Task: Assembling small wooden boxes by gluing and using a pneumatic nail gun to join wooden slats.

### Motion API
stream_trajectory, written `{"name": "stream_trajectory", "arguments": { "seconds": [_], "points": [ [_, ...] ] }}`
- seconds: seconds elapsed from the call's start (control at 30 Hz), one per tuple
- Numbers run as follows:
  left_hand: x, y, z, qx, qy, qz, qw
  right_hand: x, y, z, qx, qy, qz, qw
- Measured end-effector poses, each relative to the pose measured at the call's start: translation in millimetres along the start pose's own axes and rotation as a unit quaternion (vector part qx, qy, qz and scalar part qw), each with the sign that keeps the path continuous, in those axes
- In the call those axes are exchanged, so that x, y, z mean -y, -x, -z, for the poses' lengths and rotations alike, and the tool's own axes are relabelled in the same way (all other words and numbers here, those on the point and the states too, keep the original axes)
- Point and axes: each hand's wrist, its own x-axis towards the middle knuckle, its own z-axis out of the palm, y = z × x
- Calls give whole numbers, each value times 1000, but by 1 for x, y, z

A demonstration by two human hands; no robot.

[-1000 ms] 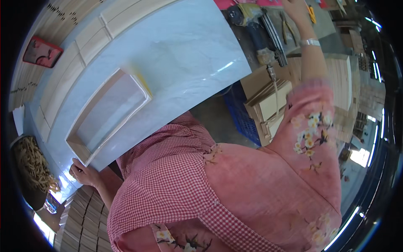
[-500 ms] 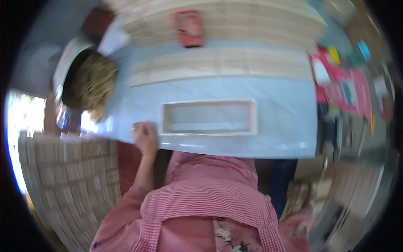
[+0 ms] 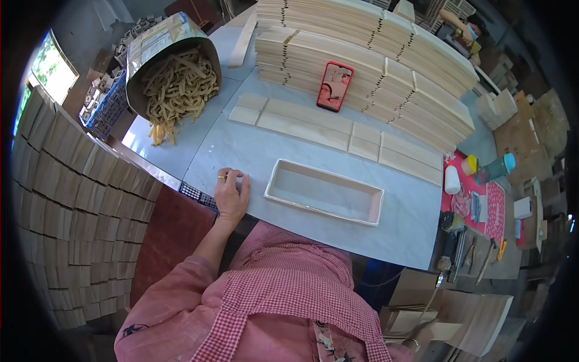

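Observation:
My left hand [image 3: 231, 194] rests at the table's near edge, fingers loosely bent and thumb apart, a ring on one finger; it holds nothing. Just right of it, without contact, lies a long rectangular frame [image 3: 378, 208] of thin pale wood, with the tabletop showing through it. My right hand [image 3: 424, 332] is low at the right, below table level, beside thin wooden panels [image 3: 407, 318]. Shadow and blur hide its fingers, so I cannot make out any grip. Behind the frame lies a row of flat pale boards [image 3: 307, 123].
Tall stacks of thin boards [image 3: 362, 60] line the table's back, a red-cased phone [image 3: 335, 86] leaning there. A bag [image 3: 145, 54] spills tan strips [image 3: 181, 84] at left. Wooden blocks [image 3: 78, 211] are piled beyond. Jars [image 3: 497, 169] and tools [image 3: 446, 256] lie right; another person's arm [image 3: 452, 21] shows far right.
The view has turned and sharpened, so the table now slants down to the right. My left hand stays by the frame, its fingers looser. My right arm still reaches down at the right.

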Motion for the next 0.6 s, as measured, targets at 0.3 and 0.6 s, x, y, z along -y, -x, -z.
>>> {"name": "stream_trajectory", "arguments": {
  "seconds": [0.3, 0.6],
  "points": [
    [-6, 9, 15, 30, 92, -91, 991, 281, 116, 39, 213, -256, 563, 756],
    [-20, 24, 38, 152, 167, 6, 974, 417, 337, -1, 364, -23, 839, 404]
  ]
}}
